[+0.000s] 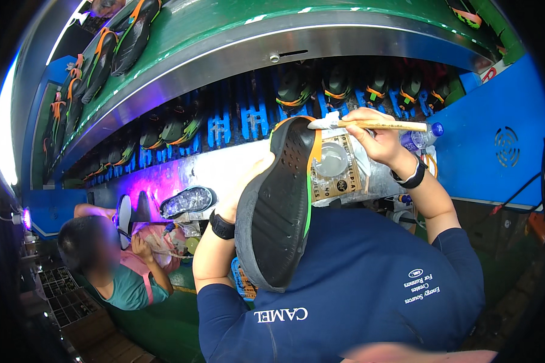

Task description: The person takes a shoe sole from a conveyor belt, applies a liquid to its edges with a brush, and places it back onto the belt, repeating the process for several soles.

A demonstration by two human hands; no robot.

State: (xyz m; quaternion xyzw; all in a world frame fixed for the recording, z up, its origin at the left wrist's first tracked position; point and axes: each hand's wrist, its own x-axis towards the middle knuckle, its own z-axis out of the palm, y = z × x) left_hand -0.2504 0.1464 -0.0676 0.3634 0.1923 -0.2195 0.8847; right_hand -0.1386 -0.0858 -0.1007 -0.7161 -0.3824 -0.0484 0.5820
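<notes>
A shoe upper (pixel 275 209) with a dark underside and orange and green edging is tilted up in front of me, its toe pointing away. My left hand (pixel 248 178) grips it from the left side; the fingers are partly hidden behind it. In my right hand (pixel 375 136) is a brush (pixel 399 125) with a wooden handle, held between thumb and fingers. Its whitish bristle end meets the upper near the toe. Just right of the upper, a translucent bowl (pixel 331 160) stands on a piece of printed cardboard (pixel 333 190).
A clear bottle (pixel 415 140) with a blue cap lies right of my right hand. Beyond the bench, several shoe uppers sit on blue racks (pixel 254 121) beneath a green conveyor belt (pixel 224 30). A dark sole (pixel 188 201) lies left. A co-worker (pixel 130 284) handles a shoe piece there.
</notes>
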